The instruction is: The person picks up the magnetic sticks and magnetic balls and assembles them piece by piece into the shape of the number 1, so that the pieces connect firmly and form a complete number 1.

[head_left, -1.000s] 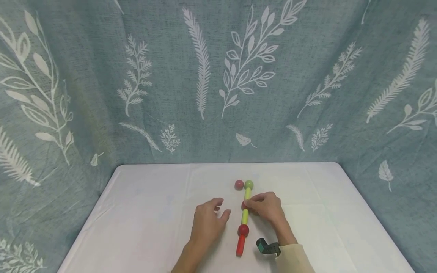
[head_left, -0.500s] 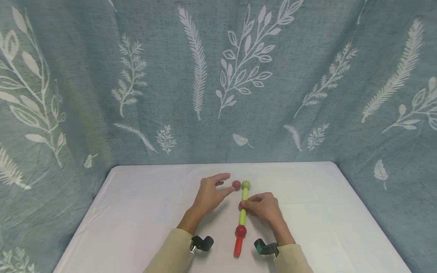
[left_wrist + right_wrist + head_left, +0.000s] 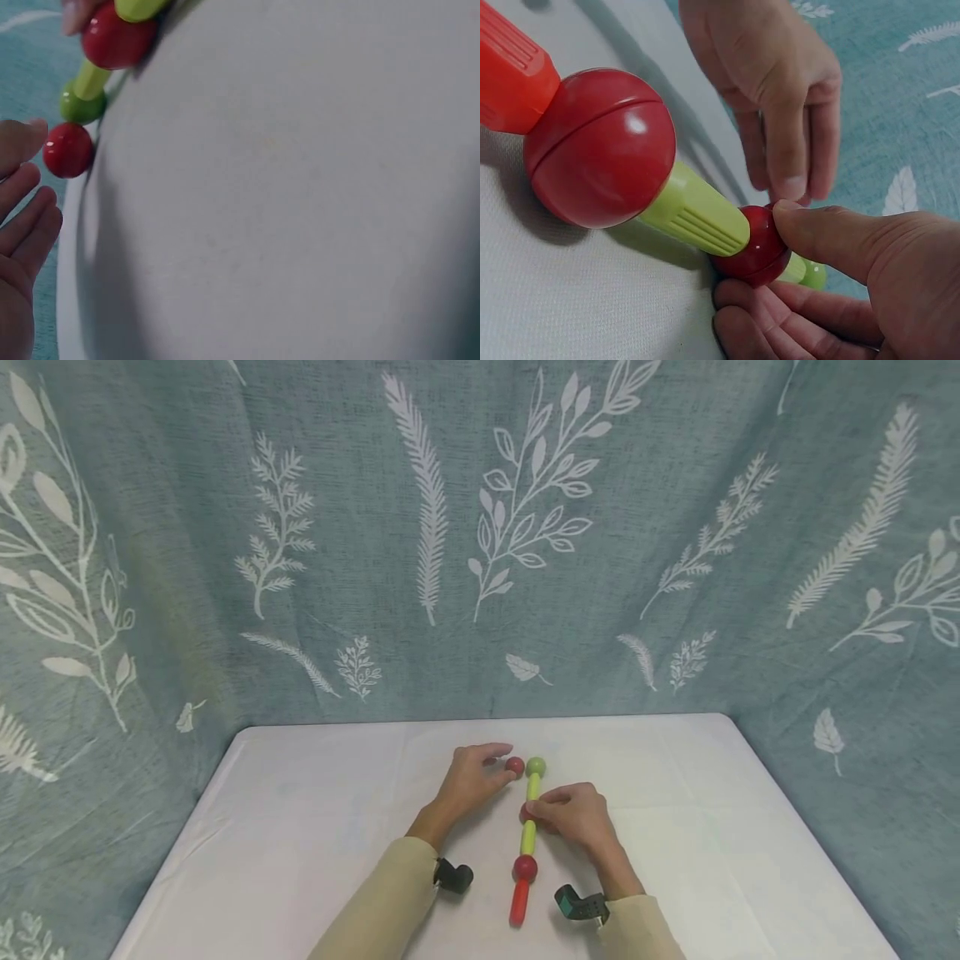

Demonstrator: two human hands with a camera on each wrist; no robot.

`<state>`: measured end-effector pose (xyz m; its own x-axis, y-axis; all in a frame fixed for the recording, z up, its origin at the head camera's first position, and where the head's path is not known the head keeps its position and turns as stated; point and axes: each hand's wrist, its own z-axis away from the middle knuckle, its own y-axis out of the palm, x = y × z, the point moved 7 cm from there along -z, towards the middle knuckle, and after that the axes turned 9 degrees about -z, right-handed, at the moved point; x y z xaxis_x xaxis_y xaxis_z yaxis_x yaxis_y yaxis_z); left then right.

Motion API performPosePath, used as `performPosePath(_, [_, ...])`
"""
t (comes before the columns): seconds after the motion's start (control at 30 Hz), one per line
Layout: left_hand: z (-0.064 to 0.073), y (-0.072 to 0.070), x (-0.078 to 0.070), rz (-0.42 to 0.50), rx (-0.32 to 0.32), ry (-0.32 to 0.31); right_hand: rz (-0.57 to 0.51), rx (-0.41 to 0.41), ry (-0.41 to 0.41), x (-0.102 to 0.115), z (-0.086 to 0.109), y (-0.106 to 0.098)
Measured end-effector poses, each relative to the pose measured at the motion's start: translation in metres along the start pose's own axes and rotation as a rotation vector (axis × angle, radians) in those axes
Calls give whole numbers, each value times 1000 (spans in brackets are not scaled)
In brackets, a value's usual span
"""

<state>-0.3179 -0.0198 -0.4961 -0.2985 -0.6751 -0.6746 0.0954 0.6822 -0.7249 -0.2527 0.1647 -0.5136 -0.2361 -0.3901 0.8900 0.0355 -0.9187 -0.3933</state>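
Note:
A chain of plastic rods and balls lies on the white table. From its near end come a red rod (image 3: 519,905), a red ball (image 3: 525,867), a yellow-green rod (image 3: 528,838), a second red ball (image 3: 751,255), another yellow-green rod (image 3: 533,786) and a green ball (image 3: 536,767). My right hand (image 3: 579,817) pinches the second red ball between thumb and fingers. At the chain's far end, my left hand (image 3: 469,783) reaches around a loose red ball (image 3: 514,766), thumb tip beside it. In the left wrist view its fingers are fairly straight and spread from the ball.
The white table (image 3: 322,835) extends to both sides of the hands. A blue-green curtain (image 3: 360,552) with white leaf prints hangs behind and beside it. Dark wrist cameras, the left (image 3: 454,877) and the right (image 3: 581,906), stick out above the tabletop.
My left hand has moved forward and right, from beside the chain's middle to the loose red ball. The right hand keeps its pinch on the second red ball.

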Motion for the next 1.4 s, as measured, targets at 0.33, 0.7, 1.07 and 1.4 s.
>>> performPosePath(0.33, [-6, 11, 10, -81, -21, -3, 31, -13, 9, 2, 0, 6])
performPosePath(0.7, [15, -5, 3, -78, -58, -39, 32, 2, 15, 3, 2, 8])
performPosePath(1.07, [71, -25, -16, 4, -26, -19, 59, 7, -10, 5, 2, 5])
performPosePath(1.4, [123, -35, -32, 31, 80, 51, 70, 5, -11, 8, 1, 6])
